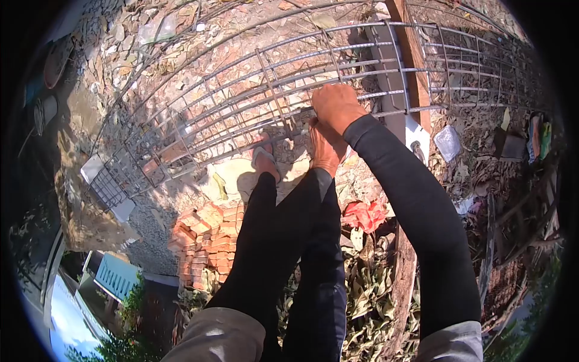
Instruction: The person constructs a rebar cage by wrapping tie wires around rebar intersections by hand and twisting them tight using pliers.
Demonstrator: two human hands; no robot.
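A long rebar cage of thin steel bars and square stirrups stretches across the upper view. My right hand is closed in a fist at the near bars of the cage; whatever it grips is hidden inside the fingers. Directly below it and partly covered by it, my left hand is closed against the nearest bar, thumb up beside the steel. What the left fingers hold does not show. Both hands are close together, almost touching, left of a wooden plank that stands by the cage.
Stacked orange bricks lie left of my legs. A crumpled red wrapper sits on dry leaves to the right. My sandalled foot is close to the cage. Rubble and a white plastic container lie around, and a teal bench stands lower left.
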